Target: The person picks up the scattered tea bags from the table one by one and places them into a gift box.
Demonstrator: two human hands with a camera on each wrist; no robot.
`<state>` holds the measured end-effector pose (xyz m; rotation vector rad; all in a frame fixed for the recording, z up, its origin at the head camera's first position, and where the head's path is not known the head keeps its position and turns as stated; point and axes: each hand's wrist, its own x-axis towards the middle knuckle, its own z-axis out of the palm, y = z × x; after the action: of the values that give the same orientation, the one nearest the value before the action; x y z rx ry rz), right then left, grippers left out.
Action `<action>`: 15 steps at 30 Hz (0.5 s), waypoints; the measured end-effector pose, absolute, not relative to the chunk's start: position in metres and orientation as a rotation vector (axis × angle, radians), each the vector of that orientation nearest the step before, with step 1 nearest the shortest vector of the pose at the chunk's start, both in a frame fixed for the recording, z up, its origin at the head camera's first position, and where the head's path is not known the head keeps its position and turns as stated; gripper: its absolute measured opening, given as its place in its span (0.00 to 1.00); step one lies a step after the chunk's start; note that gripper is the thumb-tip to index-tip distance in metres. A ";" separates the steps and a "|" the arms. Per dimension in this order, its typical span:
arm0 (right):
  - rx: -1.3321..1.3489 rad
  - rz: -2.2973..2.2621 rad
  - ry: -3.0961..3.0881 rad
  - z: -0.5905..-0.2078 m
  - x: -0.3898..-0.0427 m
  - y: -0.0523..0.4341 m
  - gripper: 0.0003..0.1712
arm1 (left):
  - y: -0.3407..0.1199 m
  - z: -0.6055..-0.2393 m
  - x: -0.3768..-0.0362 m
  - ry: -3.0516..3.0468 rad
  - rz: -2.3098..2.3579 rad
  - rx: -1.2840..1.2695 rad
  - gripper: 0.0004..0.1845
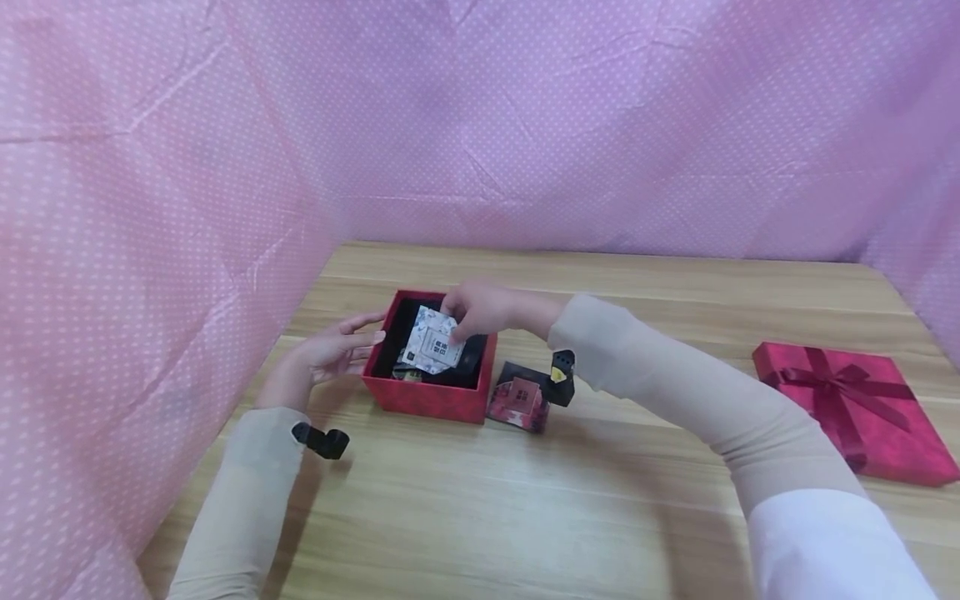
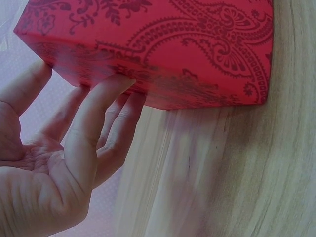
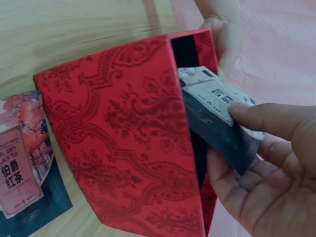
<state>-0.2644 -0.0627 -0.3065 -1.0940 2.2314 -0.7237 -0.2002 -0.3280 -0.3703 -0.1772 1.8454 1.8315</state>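
Observation:
A red patterned open box [image 1: 431, 396] [image 2: 163, 44] [image 3: 133, 148] stands on the wooden table [image 1: 525, 500]. My right hand [image 1: 480, 310] [image 3: 261, 168] pinches a grey-white tea sachet [image 1: 433, 342] [image 3: 217, 101] over the box's opening, with dark packets below it inside. My left hand [image 1: 333, 350] [image 2: 74, 143] is open, its straight fingertips [image 2: 121, 84] touching the box's left wall. A second tea sachet [image 1: 520, 400] [image 3: 22, 168], red and dark blue, lies on the table just right of the box.
The red lid [image 1: 855, 408] with a ribbon bow lies at the table's right side. Pink dotted cloth [image 1: 187, 167] walls in the table on the left, back and right. Bare wood stretches in front of the box.

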 end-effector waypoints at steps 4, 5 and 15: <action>-1.099 -0.668 2.232 -0.309 -0.262 -0.067 0.08 | -0.328 -0.369 -0.200 1.833 1.839 -0.170 0.38; -1.108 -0.659 2.226 -0.310 -0.261 -0.068 0.07 | -0.329 -0.369 -0.200 1.831 1.839 -0.168 0.38; -1.176 -0.560 2.199 -0.316 -0.258 -0.075 0.07 | -0.329 -0.369 -0.200 1.837 1.823 -0.186 0.38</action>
<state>-0.2577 -0.0749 -0.3164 -1.1758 2.1993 -0.5602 -0.2004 -0.3288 -0.3692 -0.1865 1.8374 1.8232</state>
